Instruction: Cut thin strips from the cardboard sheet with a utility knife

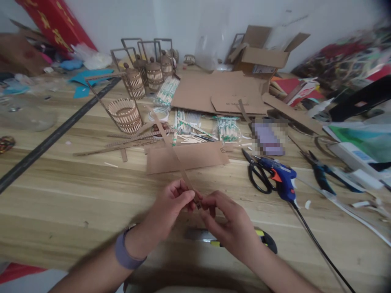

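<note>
Left grip point(167, 206) pinches a cardboard strip point(174, 154); whether right grip point(230, 216) clamps it is unclear.

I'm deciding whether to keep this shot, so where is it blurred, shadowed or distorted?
Head view: the cluttered pile at right is smeared; head view: the purple item is pixelated; head view: soft shadow darkens the tabletop toward the bottom; head view: the cardboard strip in the left hand looks clearer than the pile.
</note>
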The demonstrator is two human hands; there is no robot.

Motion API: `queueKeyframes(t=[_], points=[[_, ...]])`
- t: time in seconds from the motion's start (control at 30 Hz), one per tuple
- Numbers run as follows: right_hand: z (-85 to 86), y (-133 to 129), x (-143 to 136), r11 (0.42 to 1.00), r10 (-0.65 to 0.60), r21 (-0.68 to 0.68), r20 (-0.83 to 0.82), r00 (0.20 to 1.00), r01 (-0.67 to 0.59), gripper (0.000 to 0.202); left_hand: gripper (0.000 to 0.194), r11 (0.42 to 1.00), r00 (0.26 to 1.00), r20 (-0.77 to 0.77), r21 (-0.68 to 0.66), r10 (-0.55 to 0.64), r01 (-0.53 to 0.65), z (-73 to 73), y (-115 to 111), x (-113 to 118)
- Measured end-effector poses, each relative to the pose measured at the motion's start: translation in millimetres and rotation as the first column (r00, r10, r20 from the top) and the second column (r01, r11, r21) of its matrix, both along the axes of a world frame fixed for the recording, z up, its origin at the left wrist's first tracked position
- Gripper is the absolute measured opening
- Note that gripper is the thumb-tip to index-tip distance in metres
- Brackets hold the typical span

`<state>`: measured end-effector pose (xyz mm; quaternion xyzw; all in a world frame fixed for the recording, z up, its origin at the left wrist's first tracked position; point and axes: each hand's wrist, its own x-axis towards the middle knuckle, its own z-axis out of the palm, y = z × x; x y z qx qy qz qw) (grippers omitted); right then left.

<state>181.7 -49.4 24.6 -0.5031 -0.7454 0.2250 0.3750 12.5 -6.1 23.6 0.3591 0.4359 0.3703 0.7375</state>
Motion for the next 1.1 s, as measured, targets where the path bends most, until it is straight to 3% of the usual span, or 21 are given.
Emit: queueKeyframes(t=[0.3,0.5,0.77,0.97,1.1], points=[[-5.4,0.8,3.7,0.957,-0.032,0.289,0.227,0.973,-0.036,0.007,0.034,0.998,0.999,0.035,-0.054,-0.013,0.014,-5.5,1.3,0.5],[-4.2,0.9,4.1,0.967,0.016,0.249,0.138,0.990,-0.050,0.013,0.042,0.999,0.998,0.023,0.012,-0.053,0.053,-6.5,1.5,-2.3],[-1.3,-0.6,2.8,0.988,0.027,0.151,0.038,0.999,-0.033,0.013,0.038,0.999,0.999,-0.003,0.009,-0.053,0.053,-5.9,-0.5,-3.9],[-1.3,-0.5,4.5,0.981,-0.029,0.196,0.072,0.997,0.014,0.014,0.030,0.996,0.996,-0.017,0.035,-0.085,0.086,-3.1,-1.5,-5.7],[-2.3,-1.1,5.6,0.947,-0.140,0.308,0.142,0.980,0.090,0.011,0.024,0.974,0.980,-0.140,0.153,-0.143,0.164,-2.3,-8.4,-7.5]])
